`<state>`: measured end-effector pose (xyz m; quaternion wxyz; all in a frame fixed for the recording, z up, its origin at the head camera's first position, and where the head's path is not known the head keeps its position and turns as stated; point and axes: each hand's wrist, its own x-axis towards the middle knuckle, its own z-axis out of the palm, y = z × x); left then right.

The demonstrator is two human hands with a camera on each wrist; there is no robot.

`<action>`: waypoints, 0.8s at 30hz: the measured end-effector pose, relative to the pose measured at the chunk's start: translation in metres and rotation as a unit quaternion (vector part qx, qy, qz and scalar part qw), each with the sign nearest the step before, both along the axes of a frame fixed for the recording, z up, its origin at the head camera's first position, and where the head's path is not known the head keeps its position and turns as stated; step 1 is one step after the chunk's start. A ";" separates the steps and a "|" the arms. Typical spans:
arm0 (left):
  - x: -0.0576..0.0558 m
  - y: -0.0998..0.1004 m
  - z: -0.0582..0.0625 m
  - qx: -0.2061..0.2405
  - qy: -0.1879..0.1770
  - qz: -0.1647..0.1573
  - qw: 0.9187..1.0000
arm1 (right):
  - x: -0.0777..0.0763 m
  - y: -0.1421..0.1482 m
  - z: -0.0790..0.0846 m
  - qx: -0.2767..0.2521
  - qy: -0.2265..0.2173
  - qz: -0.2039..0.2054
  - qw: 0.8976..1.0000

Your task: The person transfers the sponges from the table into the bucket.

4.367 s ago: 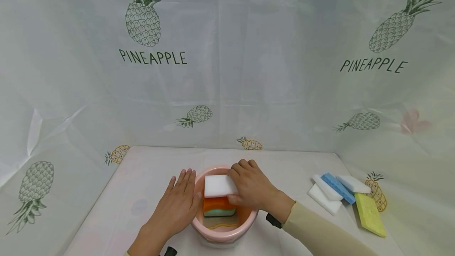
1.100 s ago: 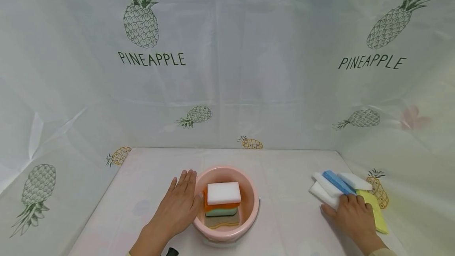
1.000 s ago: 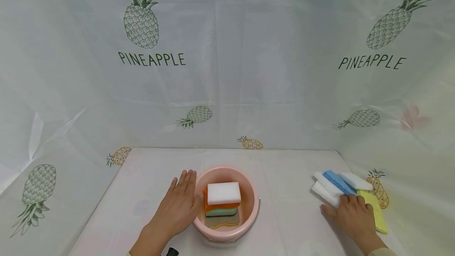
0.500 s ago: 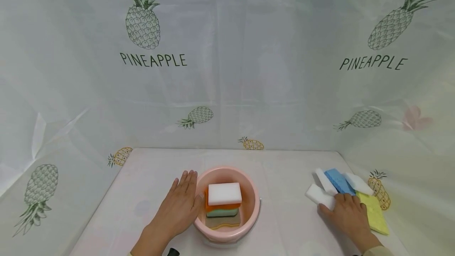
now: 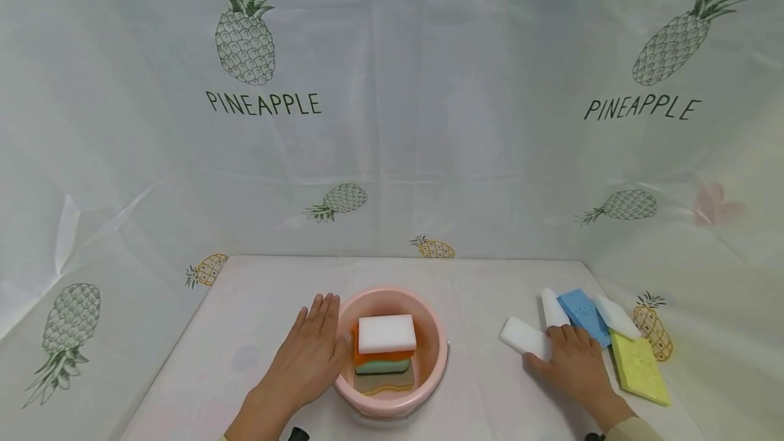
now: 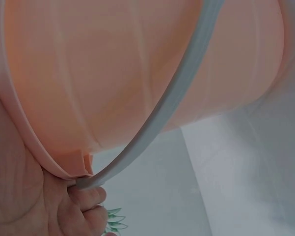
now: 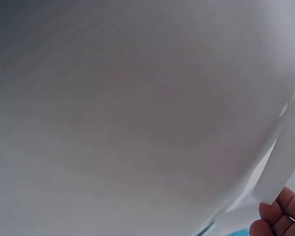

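Observation:
A pink bucket stands on the table, holding a stack of sponges topped by a white sponge over orange and green ones. My left hand lies with straight fingers against the bucket's left rim. In the left wrist view, the palm touches the rim beside the end of the grey handle. To the right, my right hand grips a white sponge between thumb and fingers. The right wrist view shows fingertips at one end of that white sponge.
Beside the right hand lie a second white sponge, a blue sponge, another white one and a yellow one. A pineapple-print sheet rises behind the table and along its sides.
My right hand went from the bucket to the sponge pile and has drawn one white sponge leftward. The blue sponge and a white one shifted slightly. My left hand stays at the rim.

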<state>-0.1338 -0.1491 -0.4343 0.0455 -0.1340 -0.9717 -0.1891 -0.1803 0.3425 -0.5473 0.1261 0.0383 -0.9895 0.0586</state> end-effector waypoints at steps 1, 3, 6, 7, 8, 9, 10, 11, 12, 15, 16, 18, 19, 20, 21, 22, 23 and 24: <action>0.000 0.000 0.000 0.000 0.001 0.000 1.000 | -0.001 -0.004 0.000 0.000 0.002 0.004 1.000; 0.000 0.000 -0.001 -0.001 0.004 0.001 1.000 | -0.004 -0.013 0.002 0.002 0.005 0.013 1.000; -0.001 0.000 -0.001 -0.003 0.007 0.002 1.000 | -0.008 -0.028 0.006 0.008 0.022 0.029 0.999; -0.001 0.000 -0.001 -0.002 0.008 0.002 1.000 | -0.009 -0.033 0.008 0.009 0.033 0.036 0.999; -0.001 0.000 -0.001 -0.003 0.007 0.004 1.000 | -0.011 -0.038 0.011 0.008 0.044 0.044 0.998; -0.001 0.000 -0.002 -0.004 0.008 0.005 1.000 | -0.013 -0.043 0.014 0.010 0.055 0.050 0.997; -0.002 0.000 -0.002 -0.004 0.009 0.005 1.000 | -0.014 -0.049 0.018 0.010 0.065 0.057 0.996; -0.002 0.000 -0.002 -0.005 0.010 0.005 1.000 | -0.016 -0.054 0.022 0.009 0.074 0.065 0.995; -0.001 0.000 -0.001 -0.003 0.011 0.005 1.000 | -0.017 -0.060 0.026 0.010 0.083 0.072 0.994; -0.002 0.000 -0.001 -0.004 0.013 0.004 1.000 | -0.021 -0.075 0.040 0.010 0.107 0.096 0.990; -0.002 0.000 -0.001 -0.003 0.013 0.003 1.000 | -0.023 -0.080 0.044 0.009 0.116 0.105 0.988; -0.002 0.000 -0.002 -0.005 0.013 0.003 1.000 | -0.026 -0.088 0.054 0.007 0.135 0.122 0.983; -0.003 0.000 -0.002 -0.007 0.011 0.003 1.000 | -0.028 -0.092 0.058 0.006 0.144 0.128 0.981; -0.003 0.000 -0.002 -0.008 0.010 0.003 1.000 | -0.030 -0.096 0.063 0.005 0.153 0.135 0.979; -0.003 -0.001 -0.002 -0.009 0.009 0.004 1.000 | -0.032 -0.100 0.069 0.004 0.160 0.140 0.977; -0.003 -0.001 -0.003 -0.011 0.009 0.005 1.000 | -0.033 -0.104 0.074 0.002 0.167 0.145 0.975; -0.003 -0.001 -0.003 -0.012 0.010 0.005 1.000 | -0.035 -0.108 0.079 0.001 0.173 0.149 0.973; -0.003 -0.001 -0.004 -0.012 0.013 0.005 1.000 | -0.036 -0.111 0.084 -0.002 0.179 0.153 0.972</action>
